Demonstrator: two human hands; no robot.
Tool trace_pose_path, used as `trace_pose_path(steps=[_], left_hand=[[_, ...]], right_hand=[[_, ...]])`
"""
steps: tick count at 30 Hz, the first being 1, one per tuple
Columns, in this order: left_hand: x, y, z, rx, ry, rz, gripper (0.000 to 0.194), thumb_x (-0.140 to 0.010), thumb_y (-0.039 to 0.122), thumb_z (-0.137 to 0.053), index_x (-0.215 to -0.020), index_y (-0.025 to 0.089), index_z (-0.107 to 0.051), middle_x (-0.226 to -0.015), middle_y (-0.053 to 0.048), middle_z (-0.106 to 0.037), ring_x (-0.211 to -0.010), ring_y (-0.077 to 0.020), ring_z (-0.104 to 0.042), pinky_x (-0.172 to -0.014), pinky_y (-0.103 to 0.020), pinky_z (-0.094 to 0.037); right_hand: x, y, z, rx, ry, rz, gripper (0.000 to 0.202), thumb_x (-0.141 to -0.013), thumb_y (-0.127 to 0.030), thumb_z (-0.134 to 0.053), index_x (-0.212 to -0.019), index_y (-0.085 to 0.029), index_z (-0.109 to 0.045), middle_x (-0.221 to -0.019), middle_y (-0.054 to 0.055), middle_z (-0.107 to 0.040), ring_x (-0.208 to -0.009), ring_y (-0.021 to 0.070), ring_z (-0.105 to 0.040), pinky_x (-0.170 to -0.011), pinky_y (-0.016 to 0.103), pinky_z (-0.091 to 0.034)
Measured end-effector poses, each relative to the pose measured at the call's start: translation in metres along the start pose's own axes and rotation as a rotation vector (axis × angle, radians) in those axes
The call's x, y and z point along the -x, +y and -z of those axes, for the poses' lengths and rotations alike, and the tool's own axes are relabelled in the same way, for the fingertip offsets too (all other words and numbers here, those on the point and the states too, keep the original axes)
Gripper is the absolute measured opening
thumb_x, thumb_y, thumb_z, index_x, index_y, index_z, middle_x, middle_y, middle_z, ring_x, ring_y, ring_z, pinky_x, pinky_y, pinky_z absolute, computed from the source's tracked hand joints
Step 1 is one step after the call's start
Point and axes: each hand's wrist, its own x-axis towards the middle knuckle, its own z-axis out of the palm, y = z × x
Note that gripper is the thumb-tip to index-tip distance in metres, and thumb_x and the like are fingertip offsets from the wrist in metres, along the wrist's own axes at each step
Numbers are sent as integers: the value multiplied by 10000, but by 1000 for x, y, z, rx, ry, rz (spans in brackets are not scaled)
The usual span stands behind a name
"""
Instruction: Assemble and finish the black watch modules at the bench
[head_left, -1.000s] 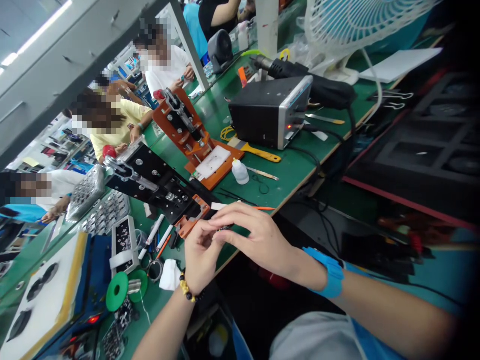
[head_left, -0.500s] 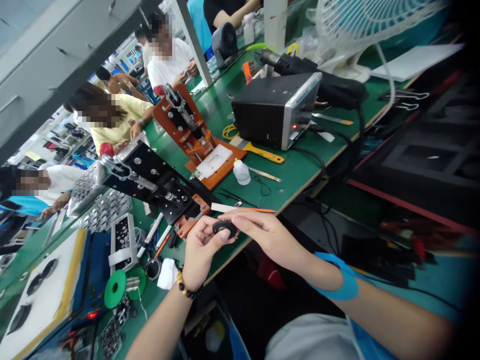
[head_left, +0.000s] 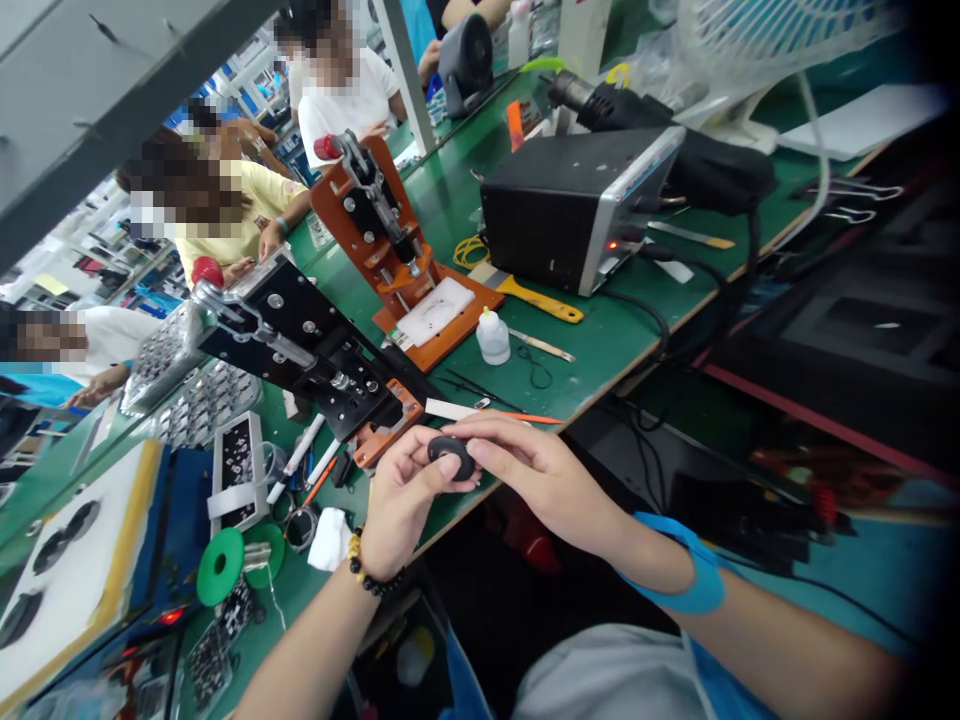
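A round black disc-shaped part [head_left: 451, 457] is held up between my two hands near the table's front edge. My left hand [head_left: 405, 485], with a beaded bracelet at its wrist, pinches the disc with the thumb on its face. My right hand [head_left: 525, 465], with a blue band at the wrist, has its thumb and fingers closed on the disc's right side. Just beyond my hands is the orange base of a black toggle press [head_left: 315, 355]. The undersides of my fingers are partly hidden.
An orange press [head_left: 382, 230], a white bottle [head_left: 493, 337], a yellow brush [head_left: 540, 298] and a black box [head_left: 570, 210] stand farther back. Green spools [head_left: 221, 566] and a parts tray [head_left: 238, 470] lie left. People sit across the green table [head_left: 592, 365].
The view has shifted slightly. The disc has tilted so that more of its face shows, and my right thumb now lies against its edge.
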Motion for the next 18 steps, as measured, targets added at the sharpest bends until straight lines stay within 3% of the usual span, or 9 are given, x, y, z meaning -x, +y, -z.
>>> trace_pose_path(steps=[8, 12, 18], left_hand=[[-3, 2, 5, 88, -84, 90, 236, -865, 289, -823, -1044, 149, -756, -841, -23, -682, -691, -96, -664, -631, -179, -590], [-3, 2, 10, 119, -189, 156, 283, -865, 312, -809, -1085, 142, -756, -814, -33, -644, -622, -92, -600, -531, -170, -527], [-3, -1, 13, 123, -312, 87, 226, -917, 277, -766, -1121, 184, -746, -899, -24, -601, -736, -103, -613, -608, -180, -529]], right_hand=[[7, 2, 0, -9, -33, 23, 240, -1018, -356, -663, -1245, -353, -743, -1254, 36, -677, -1144, 189, -678, -863, 275, -635], [18, 4, -1, 169, 10, 139, 319, -990, -308, -713, -1306, -349, -699, -1219, 45, -652, -1159, 204, -642, -984, 341, -594], [26, 10, 4, 274, -25, 196, 393, -1012, -212, -667, -1358, -397, -658, -1312, 44, -591, -1184, 196, -617, -910, 312, -600]])
